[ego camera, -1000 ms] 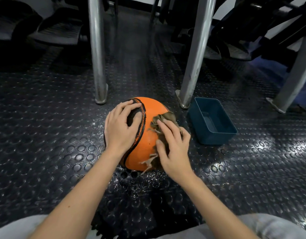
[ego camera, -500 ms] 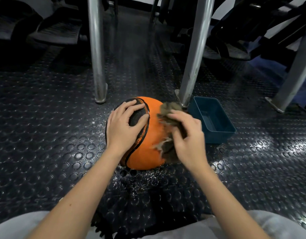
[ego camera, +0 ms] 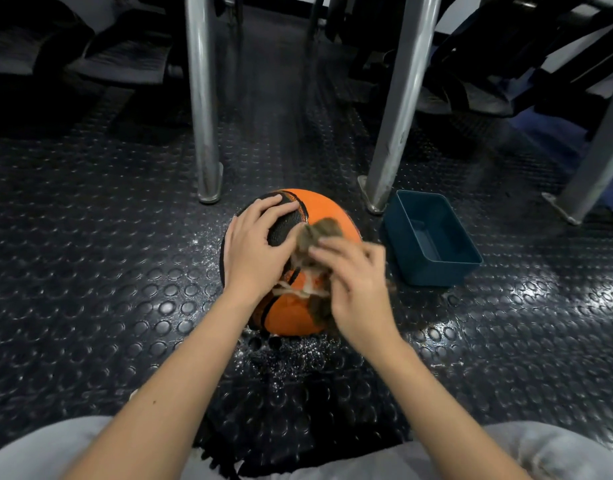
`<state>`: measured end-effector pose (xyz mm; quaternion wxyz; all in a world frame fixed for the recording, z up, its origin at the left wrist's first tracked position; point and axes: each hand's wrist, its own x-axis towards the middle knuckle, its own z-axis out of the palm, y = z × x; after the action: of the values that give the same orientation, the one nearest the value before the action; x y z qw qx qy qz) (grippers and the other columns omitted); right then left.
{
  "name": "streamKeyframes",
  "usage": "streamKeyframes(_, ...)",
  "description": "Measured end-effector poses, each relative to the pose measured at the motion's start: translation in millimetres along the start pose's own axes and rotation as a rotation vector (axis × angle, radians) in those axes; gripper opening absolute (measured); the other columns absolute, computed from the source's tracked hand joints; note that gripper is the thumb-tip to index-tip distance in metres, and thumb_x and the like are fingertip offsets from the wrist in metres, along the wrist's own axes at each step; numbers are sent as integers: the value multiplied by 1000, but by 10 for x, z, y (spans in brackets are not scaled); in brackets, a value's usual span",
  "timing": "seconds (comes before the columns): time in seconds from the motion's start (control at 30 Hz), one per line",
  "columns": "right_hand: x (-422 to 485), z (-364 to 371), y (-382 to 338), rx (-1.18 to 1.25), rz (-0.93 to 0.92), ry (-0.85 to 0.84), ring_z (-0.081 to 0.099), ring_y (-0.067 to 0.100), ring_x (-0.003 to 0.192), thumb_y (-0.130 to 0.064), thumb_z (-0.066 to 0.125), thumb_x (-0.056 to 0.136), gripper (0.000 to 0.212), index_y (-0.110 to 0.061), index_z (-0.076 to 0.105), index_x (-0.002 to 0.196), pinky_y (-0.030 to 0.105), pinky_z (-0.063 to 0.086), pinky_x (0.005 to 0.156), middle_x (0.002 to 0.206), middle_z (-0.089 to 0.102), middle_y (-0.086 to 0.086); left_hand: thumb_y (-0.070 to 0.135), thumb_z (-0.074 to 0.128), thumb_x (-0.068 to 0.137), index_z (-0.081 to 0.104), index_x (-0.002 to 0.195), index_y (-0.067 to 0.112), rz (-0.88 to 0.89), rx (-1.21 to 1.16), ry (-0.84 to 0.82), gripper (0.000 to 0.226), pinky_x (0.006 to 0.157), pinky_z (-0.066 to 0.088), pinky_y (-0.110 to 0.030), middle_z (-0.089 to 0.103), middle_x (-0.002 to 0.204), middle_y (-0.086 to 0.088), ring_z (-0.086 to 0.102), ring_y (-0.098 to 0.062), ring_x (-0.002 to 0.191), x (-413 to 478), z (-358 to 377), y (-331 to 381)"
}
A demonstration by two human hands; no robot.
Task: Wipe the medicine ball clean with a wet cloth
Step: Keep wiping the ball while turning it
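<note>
One medicine ball (ego camera: 327, 211) sits on the floor (ego camera: 90, 271) in the middle of the view, just near of two metal posts. It is round, with a pebbled rubber skin, mostly orange with a black panel edged by thin curved stripes. One cloth (ego camera: 320, 232), brown, shaggy and frayed with pale loose threads, lies bunched on the ball's top right side.

There are two bare hands. The left hand (ego camera: 260, 249) lies spread on the ball's black panel, fingers pressing down and grasping nothing. The right hand (ego camera: 360, 292), blurred, grasps the cloth under bent fingers against the ball.

One rectangular teal plastic tub (ego camera: 433, 273) stands on the floor just right of the ball. Three smooth grey metal posts rise from the floor: a round one (ego camera: 203, 98) far left, a slanted one (ego camera: 398, 98) between ball and tub, and another (ego camera: 602, 150) far right. The floor is black rubber covered in raised round studs, glistening wet around the ball.
</note>
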<state>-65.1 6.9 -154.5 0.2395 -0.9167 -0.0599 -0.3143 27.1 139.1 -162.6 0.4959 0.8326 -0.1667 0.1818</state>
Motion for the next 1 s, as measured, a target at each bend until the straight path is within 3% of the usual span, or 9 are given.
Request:
streamKeyframes(0.17, -233, 74, 312, -37, -12, 26, 37, 22, 102, 1, 42, 88, 37, -8, 66, 114, 16, 29, 96, 124, 57, 5, 61, 46, 79, 63, 118, 36, -32, -2, -30, 49, 110, 27, -41, 48, 124, 23, 42, -7, 124, 32, 8, 29)
streamKeyframes(0.33, -163, -74, 560, -26, 525, 74, 42, 25, 105, 12, 48, 87, 40, -8, 63, 118, -1, 24, 83, 122, 58, 2, 55, 47, 83, 59, 121, 37, -79, 36, -35, 44, 112, 22, -48, 49, 133, 16, 37, -8, 127, -6, 23, 91)
streamKeyframes(0.43, 113, -116, 261, -12, 314, 182, 39, 19, 104, 11, 48, 85, 42, -9, 64, 118, 0, 22, 88, 121, 59, 2, 57, 46, 83, 60, 120, 37, -99, 33, -11, 45, 111, 23, -48, 49, 132, 15, 39, -10, 127, -2, 3, 52)
streamKeyframes(0.53, 20, 70, -7, -41, -37, 59, 38, 22, 101, 3, 43, 86, 39, -8, 67, 115, 17, 30, 95, 123, 59, 6, 63, 39, 78, 62, 119, 35, -88, 41, 9, 55, 109, 26, -48, 52, 130, 12, 44, -12, 125, 37, 10, 45)
streamKeyframes(0.6, -177, 138, 79, -83, -131, 9, 41, 28, 100, 3, 44, 87, 38, -9, 67, 114, 26, 34, 94, 126, 58, 8, 64, 40, 78, 61, 119, 36, -100, 29, -9, 54, 110, 25, -47, 51, 130, 14, 43, -11, 124, 55, 9, 19)
streamKeyframes(0.77, -318, 108, 378, -93, 38, 77, 37, 23, 99, 5, 42, 84, 38, -9, 68, 109, 16, 30, 97, 122, 57, 6, 54, 48, 82, 61, 122, 33, -97, 45, -39, 47, 111, 24, -42, 51, 132, 11, 41, -13, 127, 72, 56, 98)
streamKeyframes(0.87, -312, -11, 553, -101, 449, 117, 33, 21, 98, 18, 48, 81, 42, -5, 68, 110, 40, 43, 93, 118, 59, 7, 54, 47, 85, 59, 125, 33, -121, 61, -36, 46, 112, 22, -41, 48, 135, 12, 37, -12, 129, 37, 37, 94)
streamKeyframes(0.93, -181, -106, 523, -89, 524, 208, 32, 19, 100, 19, 47, 81, 45, -6, 66, 114, 26, 38, 95, 120, 59, 7, 53, 48, 88, 57, 125, 33, -135, 53, -27, 43, 112, 20, -39, 46, 136, 12, 36, -12, 130, 7, 4, 49)
streamKeyframes(1.0, 21, -70, 282, -56, 291, 250, 34, 19, 101, 15, 44, 80, 46, -7, 67, 114, 9, 27, 93, 120, 60, 7, 52, 48, 87, 58, 124, 33, -140, 54, -7, 43, 112, 20, -39, 47, 135, 12, 36, -13, 129, 1, -5, 37)
